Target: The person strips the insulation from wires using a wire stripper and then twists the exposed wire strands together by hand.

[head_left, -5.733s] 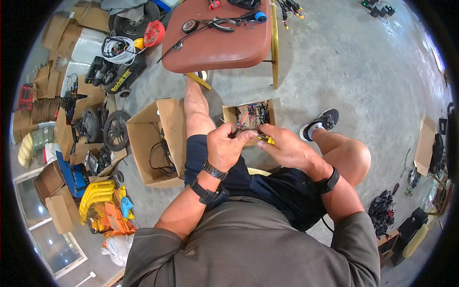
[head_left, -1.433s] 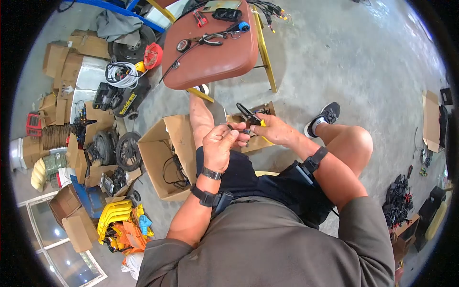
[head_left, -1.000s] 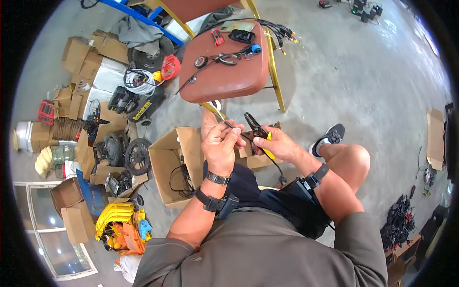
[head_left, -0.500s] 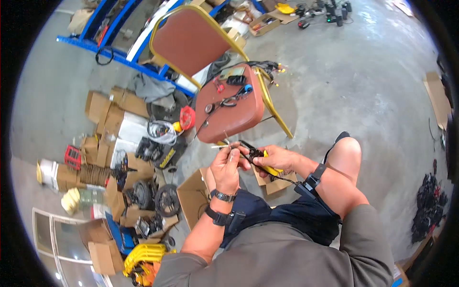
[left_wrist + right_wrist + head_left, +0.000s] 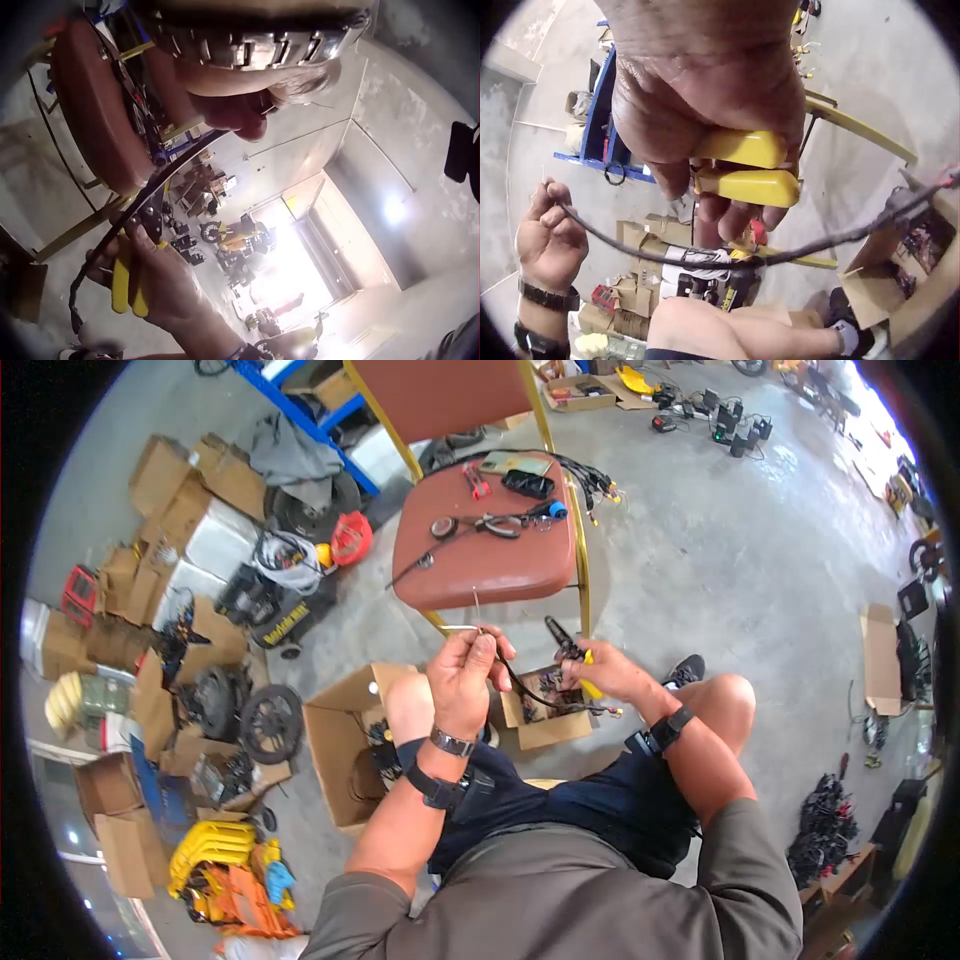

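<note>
My left hand (image 5: 460,678) pinches a black cable (image 5: 518,686) near one end, in front of the chair. Thin pale wire ends (image 5: 462,627) splay out past the fingertips. From there the cable sags toward the right and ends in a small connector (image 5: 613,712) below the other hand. My right hand (image 5: 615,672) holds wire strippers with yellow handles (image 5: 746,187) and a dark head (image 5: 563,638) pointing up and left. In the right wrist view the cable crosses below the handles, apart from them. The left wrist view shows the strippers' yellow handles (image 5: 121,279) behind the cable.
A brown chair (image 5: 480,575) ahead bears pliers (image 5: 503,528), a tape roll (image 5: 443,528) and other small items. An open carton (image 5: 335,760) and a smaller box (image 5: 555,732) of wires stand near my legs. Cartons, wheels (image 5: 270,718) and a compressor (image 5: 275,610) crowd the left.
The strippers have moved away from the left hand to the right, so the hands stand farther apart. The cable now hangs between them. The head view has shifted.
</note>
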Demonstrator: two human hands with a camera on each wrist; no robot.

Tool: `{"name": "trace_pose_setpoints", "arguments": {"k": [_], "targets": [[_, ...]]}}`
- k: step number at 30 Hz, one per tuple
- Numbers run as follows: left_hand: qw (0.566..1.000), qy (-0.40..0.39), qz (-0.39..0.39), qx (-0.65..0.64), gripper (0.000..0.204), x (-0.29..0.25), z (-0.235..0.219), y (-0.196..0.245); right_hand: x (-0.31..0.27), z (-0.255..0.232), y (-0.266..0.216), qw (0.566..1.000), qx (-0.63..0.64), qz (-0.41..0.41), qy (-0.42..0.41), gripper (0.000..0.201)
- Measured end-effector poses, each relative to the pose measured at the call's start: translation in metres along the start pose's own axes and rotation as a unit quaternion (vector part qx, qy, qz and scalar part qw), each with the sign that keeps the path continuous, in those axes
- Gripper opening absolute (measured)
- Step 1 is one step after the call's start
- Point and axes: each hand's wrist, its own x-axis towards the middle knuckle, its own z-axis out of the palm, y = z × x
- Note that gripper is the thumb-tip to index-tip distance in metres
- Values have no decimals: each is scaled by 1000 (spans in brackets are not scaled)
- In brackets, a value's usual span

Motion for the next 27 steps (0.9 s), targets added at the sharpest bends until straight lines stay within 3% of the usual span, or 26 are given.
{"name": "trace_pose_setpoints", "arguments": {"k": [6,12,16,17,20,23,24,27], "targets": [[999,-26,-23,-35,18,-8,-33,-12,-11,-29,-13,994,-91,18,60,26],[996,-59,-53,-46,21,-39,-44,-15,-60,-2,-53,985,-135,37,99,35],[995,-56,-77,-29,24,-53,-43,-22,-86,8,-17,996,-23,59,66,31],[994,-59,-86,-30,24,-54,-41,-25,-88,9,-2,998,-2,29,53,30],[989,-62,-127,-32,26,-58,-31,-36,-90,10,42,980,118,117,106,29],[981,-53,-183,-40,22,-55,-20,-46,-75,19,32,992,21,77,97,29],[981,-55,-188,-6,22,-51,-20,-48,-68,16,34,990,95,66,84,31],[980,-32,-188,61,21,-52,-22,-59,-47,9,39,988,84,67,111,34]]}}
